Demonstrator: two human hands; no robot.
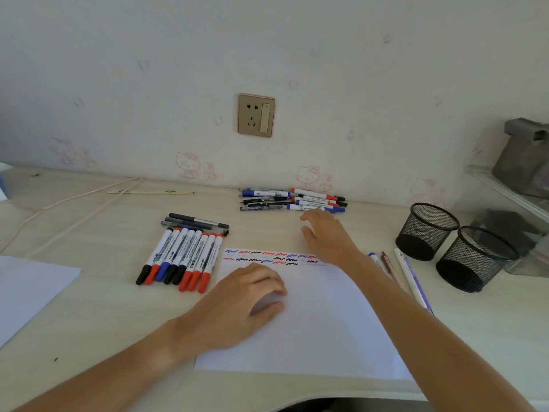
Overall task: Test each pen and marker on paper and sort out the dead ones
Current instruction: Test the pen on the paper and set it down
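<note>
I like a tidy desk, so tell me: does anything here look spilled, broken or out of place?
Nothing looks spilled or broken. The only oddity: both mesh pen cups stand empty while the pens and markers lie in piles on the desk.

The surface (89, 307) looks like pale, smooth wood. The paper (312, 322) is matt white. Two black cups (427, 230) are metal mesh.

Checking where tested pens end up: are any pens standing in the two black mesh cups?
No: both black mesh cups show only bare dark bottoms inside.
</note>
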